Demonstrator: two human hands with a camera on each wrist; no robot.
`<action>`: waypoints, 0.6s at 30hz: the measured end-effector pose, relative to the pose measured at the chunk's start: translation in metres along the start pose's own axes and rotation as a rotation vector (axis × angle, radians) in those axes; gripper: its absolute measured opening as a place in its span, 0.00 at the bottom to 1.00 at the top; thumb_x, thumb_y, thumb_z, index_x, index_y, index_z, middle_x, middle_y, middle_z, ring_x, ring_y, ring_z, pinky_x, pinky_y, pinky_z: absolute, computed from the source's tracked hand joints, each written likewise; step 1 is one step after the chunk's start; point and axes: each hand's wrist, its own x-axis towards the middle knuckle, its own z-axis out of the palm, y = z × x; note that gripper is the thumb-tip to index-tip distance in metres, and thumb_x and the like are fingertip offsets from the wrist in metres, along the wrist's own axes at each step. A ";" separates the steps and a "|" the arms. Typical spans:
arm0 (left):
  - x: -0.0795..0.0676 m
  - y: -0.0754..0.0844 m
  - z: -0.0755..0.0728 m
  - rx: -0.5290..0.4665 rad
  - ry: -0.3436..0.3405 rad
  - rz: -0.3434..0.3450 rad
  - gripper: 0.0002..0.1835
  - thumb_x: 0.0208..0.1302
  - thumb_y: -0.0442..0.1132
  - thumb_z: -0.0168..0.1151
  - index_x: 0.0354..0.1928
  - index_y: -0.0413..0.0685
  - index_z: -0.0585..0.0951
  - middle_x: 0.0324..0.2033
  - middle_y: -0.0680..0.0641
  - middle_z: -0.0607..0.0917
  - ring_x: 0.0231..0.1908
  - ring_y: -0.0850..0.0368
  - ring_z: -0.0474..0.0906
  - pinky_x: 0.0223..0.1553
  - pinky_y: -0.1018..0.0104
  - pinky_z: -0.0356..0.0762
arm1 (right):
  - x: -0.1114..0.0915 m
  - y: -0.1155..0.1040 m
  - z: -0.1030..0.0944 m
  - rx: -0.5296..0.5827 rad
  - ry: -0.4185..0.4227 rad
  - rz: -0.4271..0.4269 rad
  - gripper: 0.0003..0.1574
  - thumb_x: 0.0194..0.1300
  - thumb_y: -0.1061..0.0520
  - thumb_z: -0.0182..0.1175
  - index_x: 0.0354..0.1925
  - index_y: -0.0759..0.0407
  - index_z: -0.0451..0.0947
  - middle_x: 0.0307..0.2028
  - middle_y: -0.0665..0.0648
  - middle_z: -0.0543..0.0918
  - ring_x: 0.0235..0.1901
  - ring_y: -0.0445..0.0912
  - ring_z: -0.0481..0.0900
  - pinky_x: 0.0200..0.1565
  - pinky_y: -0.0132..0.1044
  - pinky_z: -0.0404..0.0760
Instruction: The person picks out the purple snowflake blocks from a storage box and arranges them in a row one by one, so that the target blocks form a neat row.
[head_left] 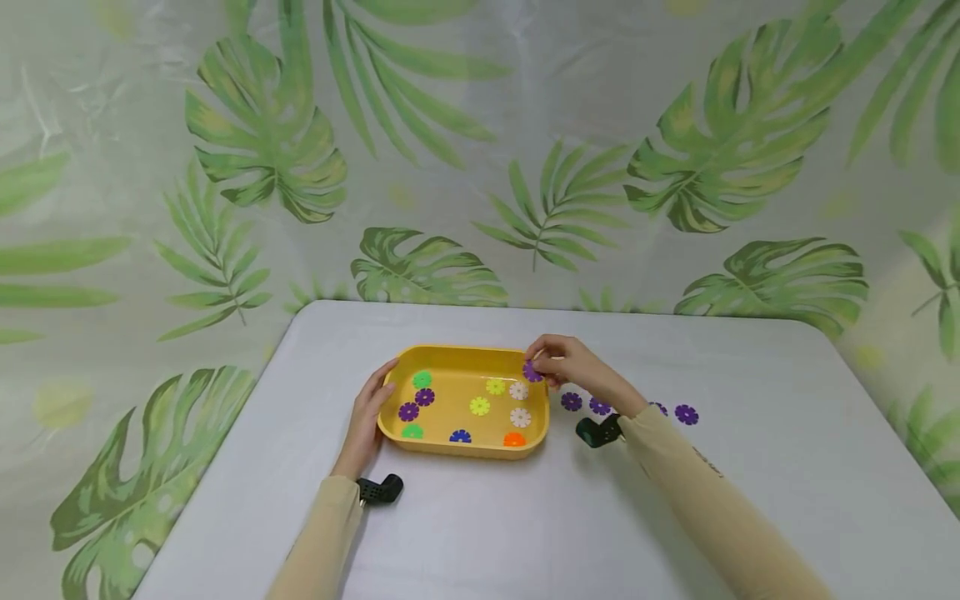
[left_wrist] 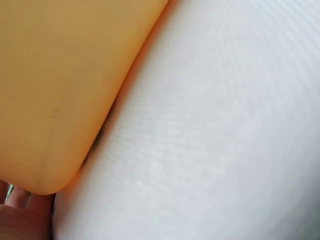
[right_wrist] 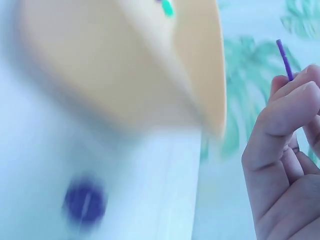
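My right hand (head_left: pixel 573 364) pinches a purple notched plastic disc (head_left: pixel 532 371) over the right rim of a yellow tray (head_left: pixel 465 451). In the right wrist view that disc (right_wrist: pixel 284 60) appears edge-on between thumb and fingers. My left hand (head_left: pixel 366 412) holds the tray's left end, thumb at the rim; only part of its fingers (left_wrist: pixel 37 210) shows beside the tray's wall (left_wrist: pixel 65 90) in the left wrist view. Inside the tray lie spread-out discs: green (head_left: pixel 422 379), purple (head_left: pixel 408 412), yellow (head_left: pixel 480 406), white (head_left: pixel 520 417), blue (head_left: pixel 461 437) and orange (head_left: pixel 514 439).
Several more purple discs (head_left: pixel 571 402) lie in a row on the white tabletop (head_left: pixel 480 533), right of the tray, partly behind the right forearm. Black wrist cameras (head_left: pixel 598 431) are worn on both arms. A leaf-patterned curtain (head_left: pixel 450 192) hangs behind the table.
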 end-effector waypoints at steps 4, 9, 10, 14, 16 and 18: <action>-0.001 -0.001 -0.001 -0.008 -0.001 -0.001 0.22 0.75 0.41 0.46 0.69 0.53 0.66 0.70 0.54 0.60 0.70 0.60 0.49 0.69 0.64 0.50 | -0.032 0.024 -0.038 0.013 0.067 0.044 0.16 0.71 0.60 0.52 0.52 0.71 0.70 0.33 0.60 0.74 0.25 0.46 0.70 0.31 0.37 0.79; -0.001 -0.002 -0.002 -0.004 -0.006 -0.008 0.23 0.75 0.42 0.47 0.69 0.54 0.66 0.70 0.55 0.60 0.70 0.61 0.50 0.68 0.65 0.51 | -0.075 0.068 -0.080 0.052 0.137 0.093 0.19 0.74 0.60 0.48 0.54 0.74 0.66 0.29 0.58 0.72 0.25 0.44 0.71 0.30 0.38 0.77; 0.000 -0.003 -0.002 0.001 -0.006 -0.013 0.23 0.75 0.42 0.47 0.69 0.55 0.66 0.70 0.55 0.60 0.70 0.62 0.50 0.68 0.66 0.51 | -0.084 0.077 -0.088 0.059 0.154 0.106 0.19 0.74 0.60 0.47 0.55 0.75 0.65 0.29 0.58 0.72 0.25 0.44 0.71 0.30 0.38 0.77; 0.000 -0.002 -0.001 0.008 -0.007 -0.013 0.23 0.74 0.42 0.47 0.69 0.55 0.66 0.70 0.55 0.60 0.70 0.60 0.50 0.69 0.63 0.51 | -0.117 0.109 -0.111 0.036 0.228 0.166 0.22 0.74 0.58 0.48 0.56 0.76 0.64 0.30 0.58 0.73 0.26 0.43 0.73 0.31 0.37 0.79; 0.000 -0.001 -0.001 0.006 -0.005 -0.017 0.23 0.74 0.43 0.47 0.69 0.55 0.66 0.70 0.55 0.60 0.70 0.60 0.50 0.69 0.63 0.51 | -0.131 0.124 -0.120 0.024 0.264 0.199 0.23 0.74 0.59 0.47 0.56 0.78 0.63 0.31 0.58 0.74 0.27 0.42 0.74 0.31 0.36 0.80; 0.000 -0.002 0.000 0.007 0.000 -0.023 0.23 0.74 0.42 0.47 0.69 0.56 0.66 0.70 0.55 0.60 0.70 0.60 0.50 0.68 0.64 0.52 | -0.142 0.135 -0.126 -0.002 0.297 0.232 0.23 0.74 0.60 0.47 0.56 0.79 0.63 0.31 0.57 0.76 0.27 0.42 0.74 0.31 0.34 0.80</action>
